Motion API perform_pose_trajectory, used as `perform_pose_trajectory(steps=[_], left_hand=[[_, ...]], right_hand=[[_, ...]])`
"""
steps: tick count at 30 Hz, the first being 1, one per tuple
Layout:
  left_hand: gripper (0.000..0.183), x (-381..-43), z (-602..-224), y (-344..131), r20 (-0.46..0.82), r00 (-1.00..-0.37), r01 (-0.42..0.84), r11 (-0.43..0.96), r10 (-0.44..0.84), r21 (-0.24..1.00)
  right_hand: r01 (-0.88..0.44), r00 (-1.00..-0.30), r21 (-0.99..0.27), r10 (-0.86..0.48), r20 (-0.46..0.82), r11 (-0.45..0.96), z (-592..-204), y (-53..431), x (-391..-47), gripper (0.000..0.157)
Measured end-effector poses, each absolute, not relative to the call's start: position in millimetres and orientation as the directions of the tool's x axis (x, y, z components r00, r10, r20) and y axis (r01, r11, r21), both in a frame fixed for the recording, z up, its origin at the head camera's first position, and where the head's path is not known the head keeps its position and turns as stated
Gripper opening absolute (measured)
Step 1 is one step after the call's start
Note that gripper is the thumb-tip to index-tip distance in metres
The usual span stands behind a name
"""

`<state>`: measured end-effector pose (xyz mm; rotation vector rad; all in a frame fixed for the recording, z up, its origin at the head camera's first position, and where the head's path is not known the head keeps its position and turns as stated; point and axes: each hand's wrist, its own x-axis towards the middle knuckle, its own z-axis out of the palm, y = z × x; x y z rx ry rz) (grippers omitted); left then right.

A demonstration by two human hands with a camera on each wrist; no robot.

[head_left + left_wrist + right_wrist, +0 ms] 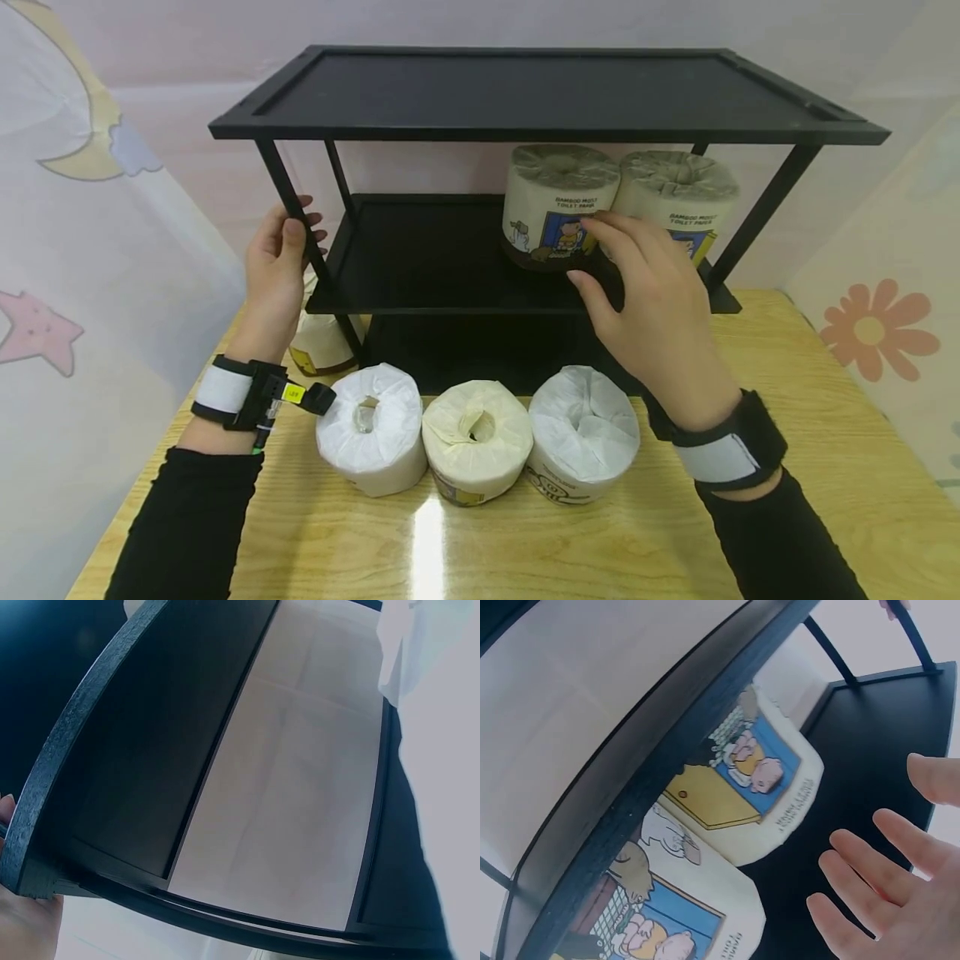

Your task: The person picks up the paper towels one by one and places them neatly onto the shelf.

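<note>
Two wrapped toilet rolls stand side by side on the right of the black rack's middle tier: the left roll (536,212) and the right roll (678,179), both with cartoon prints. My right hand (652,292) is in front of them, fingers extended and thumb apart; the right wrist view shows a gap between its fingers and the nearer printed roll (780,802). With my left hand (277,267) I grip the rack's left front post (288,192), the thumb in front and the fingers reaching past it. The left wrist view mostly shows the rack's dark panels (165,742).
Three wrapped rolls line up before the rack: a white one (375,433), a cream one (480,442) and another white one (585,429). One more roll (322,337) stands behind the left post. The rack's top board (525,92) overhangs the middle tier. Beneath is a wooden table (810,467).
</note>
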<state>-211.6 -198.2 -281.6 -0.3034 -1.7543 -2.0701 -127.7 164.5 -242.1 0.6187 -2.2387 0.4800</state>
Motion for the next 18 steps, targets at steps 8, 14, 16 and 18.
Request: perform_pose_trajectory(steps=[8, 14, 16, 18], left_hand=[[0.057, -210.6, -281.9, -198.3, 0.416, -0.895, 0.438, -0.138, -0.159, 0.888], [0.062, -211.4, -281.3, -198.5, 0.405, -0.900, 0.427, -0.144, -0.161, 0.893], [0.065, -211.8, -281.4, -198.7, 0.400, -0.902, 0.423, -0.149, -0.165, 0.894], [0.065, -212.3, -281.7, -198.8, 0.396, -0.903, 0.420, -0.153, -0.167, 0.895]], right_hand=[[-0.597, -0.575, -0.172, -0.268, 0.773, 0.784, -250.9, 164.3, -105.2, 0.046], [-0.599, -0.566, -0.145, -0.287, 0.773, 0.788, -258.0, 166.9, -93.3, 0.043], [-0.604, -0.556, -0.145, -0.283, 0.782, 0.784, -260.0, 166.5, -89.9, 0.044], [-0.607, -0.549, -0.144, -0.282, 0.787, 0.781, -261.6, 165.8, -86.3, 0.047]])
